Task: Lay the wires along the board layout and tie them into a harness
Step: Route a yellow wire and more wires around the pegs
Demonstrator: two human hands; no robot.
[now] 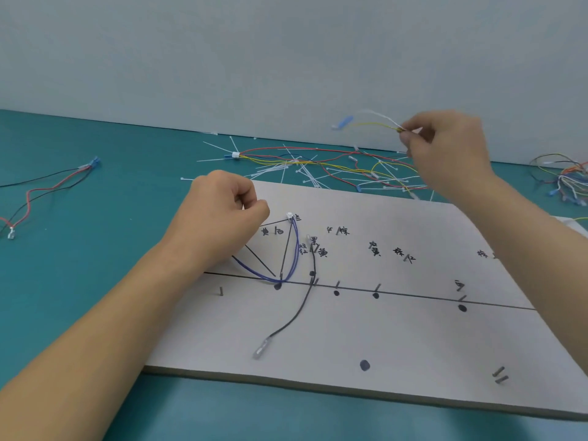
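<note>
Centrally, a pale grey board lies flat on a teal table, marked with black lines, dots, short metal pins and handwritten characters.

The person's right hand is raised in the upper right of the frame, above the board's far edge. Its thumb and fingertips pinch a yellow and white wire pair, which arcs out to the left in the air and ends in a blue terminal.

The left hand sits over the board's upper left corner with its fingers curled and its thumb against the forefinger. Whether it grips anything cannot be told. A blue wire runs from a small white connector just right of this hand, loops down around a pin on the long horizontal line, and climbs back until it disappears beneath the hand.

A black wire lies just right of the blue loop. It runs from the upper middle of the board down to a clear-sleeved terminal near the front edge.

Behind the board, a tangle of red, yellow and blue wires lies mixed with white cable ties. Red and black wires lie at the left edge of the frame, and a bundle of coloured wires lies at the right edge. A plain pale wall fills the top.
</note>
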